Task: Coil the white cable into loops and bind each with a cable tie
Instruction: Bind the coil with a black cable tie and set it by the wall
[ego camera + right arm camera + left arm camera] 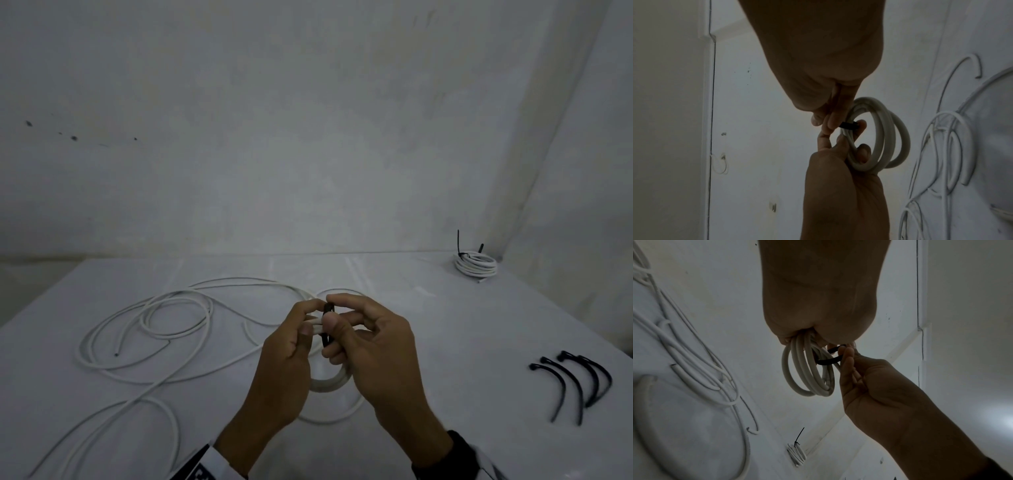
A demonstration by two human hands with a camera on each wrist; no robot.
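Over the middle of the table I hold a small coil of white cable [330, 382] upright between both hands. My left hand [306, 329] grips the top of the coil [803, 374], fingers curled round its strands. A black cable tie [328, 310] wraps round the strands beside that grip. My right hand [331, 322] pinches the tie [849, 125] between thumb and fingers. In the left wrist view the tie [828, 361] forms a loose loop round the strands. The tie's ends are hidden by fingers.
Loose white cable [154, 329] sprawls in wide loops over the left of the white table [445, 342]. A bound coil [476, 265] with its tie tail sticking up sits at the far right corner. Several spare black ties [575, 383] lie near the right edge.
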